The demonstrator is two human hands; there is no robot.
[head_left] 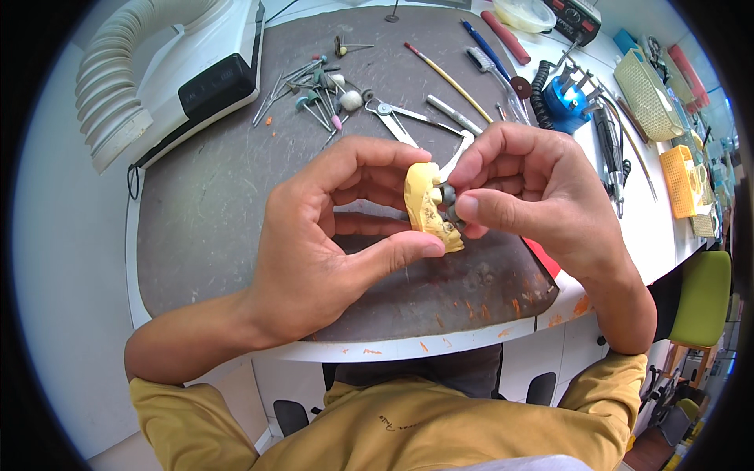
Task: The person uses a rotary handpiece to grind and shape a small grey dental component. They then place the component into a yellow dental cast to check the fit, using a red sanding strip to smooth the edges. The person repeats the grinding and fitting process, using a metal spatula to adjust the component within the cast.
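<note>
Between the thumb and fingers of my left hand (314,224) is a yellow dental cast (424,206), held upright over the dark bench mat. Its tooth side faces right, and dark marks show on its lower part. My right hand (534,184) pinches a small grey metal dental piece (448,193) with thumb and fingers, right against the teeth of the cast. Whether the piece is seated on the teeth or only touching them, I cannot tell. Just beyond the cast lies a silver caliper (389,118), partly hidden by my hands.
Several rotary burs and polishing tips (318,90) lie on the mat (212,212). A thin brush (448,78), a toothbrush (481,60) and a blue pen (483,43) are at far right. A white suction hose (110,78) stands left; a blue bur holder (565,98) and handpiece (609,149) sit right.
</note>
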